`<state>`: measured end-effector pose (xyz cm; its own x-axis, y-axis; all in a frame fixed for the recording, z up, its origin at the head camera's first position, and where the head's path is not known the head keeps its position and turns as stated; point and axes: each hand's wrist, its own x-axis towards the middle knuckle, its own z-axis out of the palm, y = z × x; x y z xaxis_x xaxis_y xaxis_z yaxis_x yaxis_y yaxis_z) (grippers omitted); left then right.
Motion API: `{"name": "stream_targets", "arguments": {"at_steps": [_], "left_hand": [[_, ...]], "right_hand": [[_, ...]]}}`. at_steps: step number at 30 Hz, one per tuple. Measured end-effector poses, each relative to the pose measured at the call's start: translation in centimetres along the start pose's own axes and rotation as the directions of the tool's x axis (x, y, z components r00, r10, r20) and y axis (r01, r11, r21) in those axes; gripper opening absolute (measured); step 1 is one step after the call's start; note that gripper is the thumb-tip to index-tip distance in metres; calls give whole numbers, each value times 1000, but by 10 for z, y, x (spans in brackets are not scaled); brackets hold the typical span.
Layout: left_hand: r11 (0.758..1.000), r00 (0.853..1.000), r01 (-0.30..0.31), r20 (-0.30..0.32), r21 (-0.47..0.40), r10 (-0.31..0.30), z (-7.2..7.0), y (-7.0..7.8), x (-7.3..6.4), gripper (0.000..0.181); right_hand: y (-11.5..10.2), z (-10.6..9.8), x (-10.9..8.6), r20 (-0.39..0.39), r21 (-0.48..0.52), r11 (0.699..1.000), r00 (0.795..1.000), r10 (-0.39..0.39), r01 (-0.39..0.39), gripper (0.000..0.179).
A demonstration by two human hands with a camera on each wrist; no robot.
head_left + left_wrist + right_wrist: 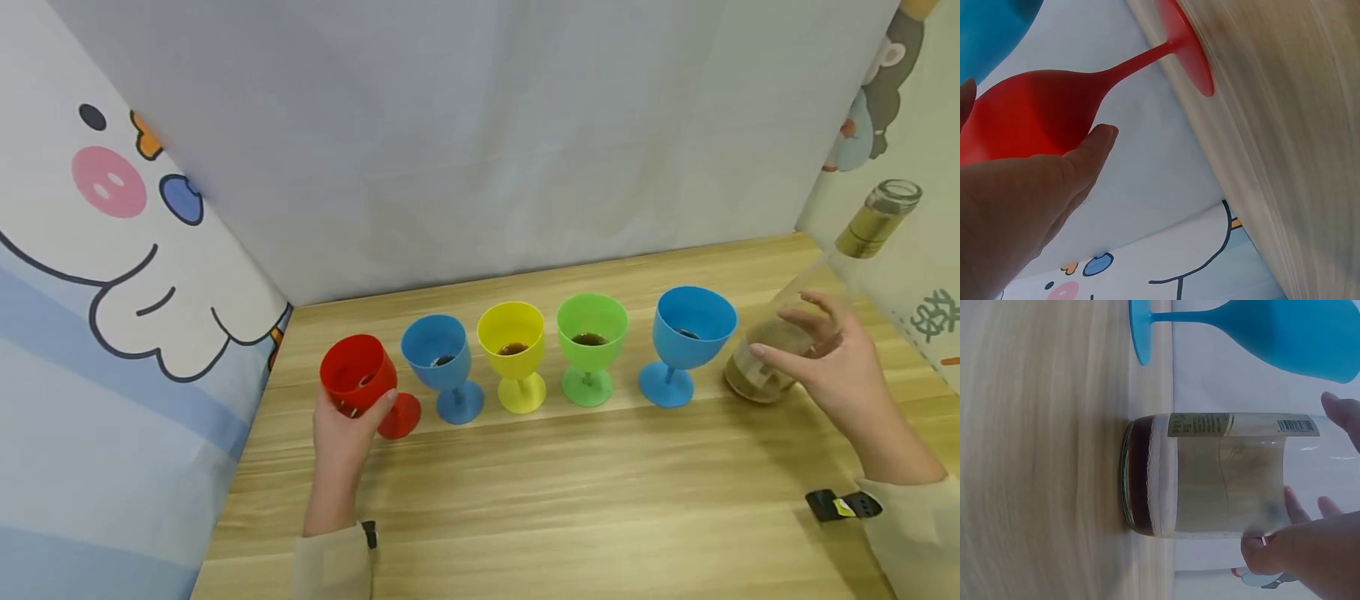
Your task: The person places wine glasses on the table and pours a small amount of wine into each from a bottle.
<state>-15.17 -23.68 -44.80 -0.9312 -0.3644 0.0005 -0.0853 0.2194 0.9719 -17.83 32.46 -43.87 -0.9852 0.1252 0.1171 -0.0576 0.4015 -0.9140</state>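
Note:
A red plastic goblet stands at the left end of a row, its foot on the table. My left hand holds it by the bowl, thumb on the near side. In the left wrist view, fingers lie along the red bowl. At the right, a clear glass bottle stands upright with a little dark liquid and foam at its bottom. Around it, my right hand is spread loosely, thumb and fingers apart. The right wrist view shows the thumb off the glass.
Between the red goblet and the bottle stand a blue goblet, a yellow one, a green one and another blue one, all with dark liquid inside. A pale cloth wall rises behind the wooden table.

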Motion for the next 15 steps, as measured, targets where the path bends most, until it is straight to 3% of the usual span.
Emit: {"name": "stream_targets", "arguments": {"at_steps": [6,15], "left_hand": [[999,1000,26,13,-27,-26,-3,0,0,81],[987,996,92,-7,-131,-94,-12,9,-13,87]], "right_hand": [[-3,-5,3,42,-1,1000,999,27,-27,97],[-11,-11,-18,-31,27,999,999,33,-32,88]]}}
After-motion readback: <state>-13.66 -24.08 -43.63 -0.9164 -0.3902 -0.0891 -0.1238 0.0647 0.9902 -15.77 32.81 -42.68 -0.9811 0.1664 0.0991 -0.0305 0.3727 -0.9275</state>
